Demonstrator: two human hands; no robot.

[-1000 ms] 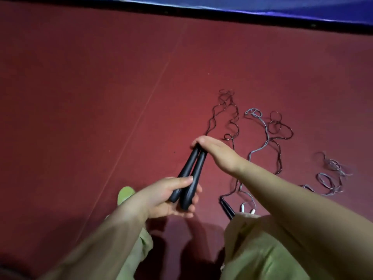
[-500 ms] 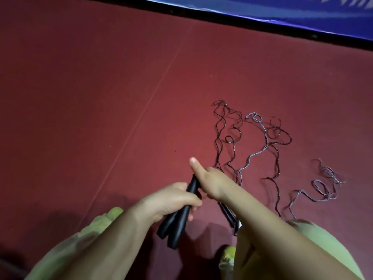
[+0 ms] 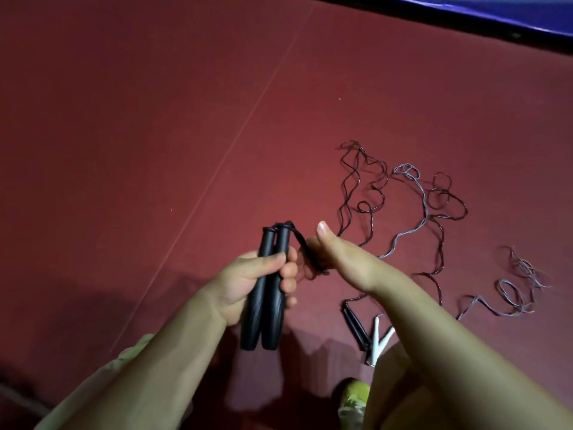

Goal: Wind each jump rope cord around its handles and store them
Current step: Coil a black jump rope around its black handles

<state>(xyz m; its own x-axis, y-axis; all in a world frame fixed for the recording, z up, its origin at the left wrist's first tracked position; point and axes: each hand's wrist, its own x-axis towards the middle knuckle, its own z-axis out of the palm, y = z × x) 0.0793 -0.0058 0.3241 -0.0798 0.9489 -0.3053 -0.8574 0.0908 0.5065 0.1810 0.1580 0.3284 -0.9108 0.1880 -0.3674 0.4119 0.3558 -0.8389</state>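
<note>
Currently the two black handles [image 3: 268, 287] are standing side by side, long axis near upright, cord end up. Left hand [image 3: 248, 280] is gripping them mid-shaft. Black cord [image 3: 305, 249] is running from the tops rightward into the right hand [image 3: 338, 259], which is pinching it just beside; other ropes are lying on the red floor [image 3: 155, 135].

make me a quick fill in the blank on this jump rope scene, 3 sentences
1. The left hand grips two ____ handles held side by side.
2. The right hand pulls on the black ____ that runs from the handles' tops.
3. The loose cords lie on a ____ floor.

Missing words: black; cord; red
</note>
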